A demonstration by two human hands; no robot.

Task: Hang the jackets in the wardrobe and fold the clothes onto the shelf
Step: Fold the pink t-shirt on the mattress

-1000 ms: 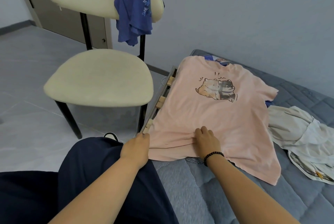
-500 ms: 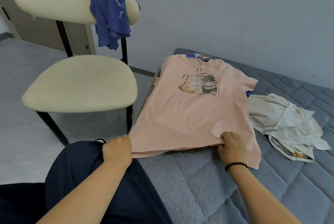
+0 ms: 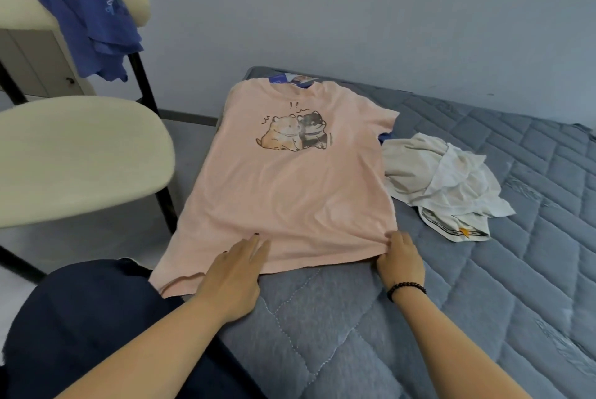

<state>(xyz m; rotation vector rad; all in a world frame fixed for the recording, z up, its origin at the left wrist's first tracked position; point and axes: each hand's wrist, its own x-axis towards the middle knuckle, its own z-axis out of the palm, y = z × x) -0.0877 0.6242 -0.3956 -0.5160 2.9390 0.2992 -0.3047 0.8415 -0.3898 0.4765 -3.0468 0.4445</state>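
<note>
Smoothing now: the left hand (image 3: 233, 273), which gripped the hem's left corner a moment ago, lies flat with straight fingers on the pink cotton cartoon-print T-shirt (image 3: 290, 186) spread on the grey quilted mattress (image 3: 483, 269), while the right hand (image 3: 400, 258) pinches the hem's right corner (folding likely comes next).

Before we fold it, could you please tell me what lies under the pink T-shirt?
The pink T-shirt lies on the grey quilted mattress. Blue fabric peeks out at its collar and beside its right sleeve; the rest of it is covered.
</note>
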